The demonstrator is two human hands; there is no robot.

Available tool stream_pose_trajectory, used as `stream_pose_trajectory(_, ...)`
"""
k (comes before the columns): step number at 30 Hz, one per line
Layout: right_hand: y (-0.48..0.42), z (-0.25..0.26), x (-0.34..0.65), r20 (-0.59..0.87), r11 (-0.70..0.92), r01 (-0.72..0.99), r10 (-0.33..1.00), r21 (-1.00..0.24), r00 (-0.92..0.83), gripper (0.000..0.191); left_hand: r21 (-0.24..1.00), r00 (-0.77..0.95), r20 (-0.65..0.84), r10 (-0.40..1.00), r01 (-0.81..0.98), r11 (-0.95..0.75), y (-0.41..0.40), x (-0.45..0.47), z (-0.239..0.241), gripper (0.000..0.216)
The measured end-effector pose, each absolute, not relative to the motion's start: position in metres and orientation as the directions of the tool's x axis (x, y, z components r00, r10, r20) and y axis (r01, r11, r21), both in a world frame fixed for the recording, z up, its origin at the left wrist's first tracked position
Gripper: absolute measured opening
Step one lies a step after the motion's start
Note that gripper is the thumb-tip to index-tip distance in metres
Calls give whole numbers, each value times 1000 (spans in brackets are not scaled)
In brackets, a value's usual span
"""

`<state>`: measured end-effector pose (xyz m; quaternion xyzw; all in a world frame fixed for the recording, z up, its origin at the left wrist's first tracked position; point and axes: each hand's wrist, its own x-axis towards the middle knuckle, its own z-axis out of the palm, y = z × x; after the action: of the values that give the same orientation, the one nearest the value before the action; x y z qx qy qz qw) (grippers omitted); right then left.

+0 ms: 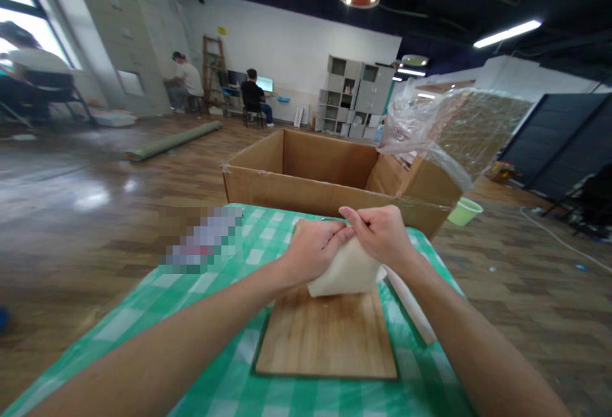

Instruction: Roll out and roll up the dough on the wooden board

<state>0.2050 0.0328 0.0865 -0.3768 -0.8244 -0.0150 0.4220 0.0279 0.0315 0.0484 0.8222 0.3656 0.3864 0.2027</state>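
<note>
My left hand (310,248) and my right hand (382,232) meet above the far part of a wooden cutting board (329,340). Both have their fingers closed on the upper edge of a pale off-white sheet (351,270), which looks like dough. It hangs from them, its lower edge at or just above the board; contact there is unclear. To the board's right, partly behind my right forearm, lies a long pale stick like a rolling pin (410,307). Something with a thin rim, mostly hidden, shows behind my hands.
A green checked tablecloth (215,366) covers the table. At its left edge lies a pixelated item (203,241). A large open cardboard box (296,181) stands beyond the far edge, with a light green bucket (465,212) to its right. Several people sit in the background.
</note>
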Motion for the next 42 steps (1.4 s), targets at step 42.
stream_pose_trajectory(42, 42, 88, 217, 571, 575, 732, 760, -365, -312, 70, 895, 260, 375, 890, 149, -420, 28, 40, 40, 46)
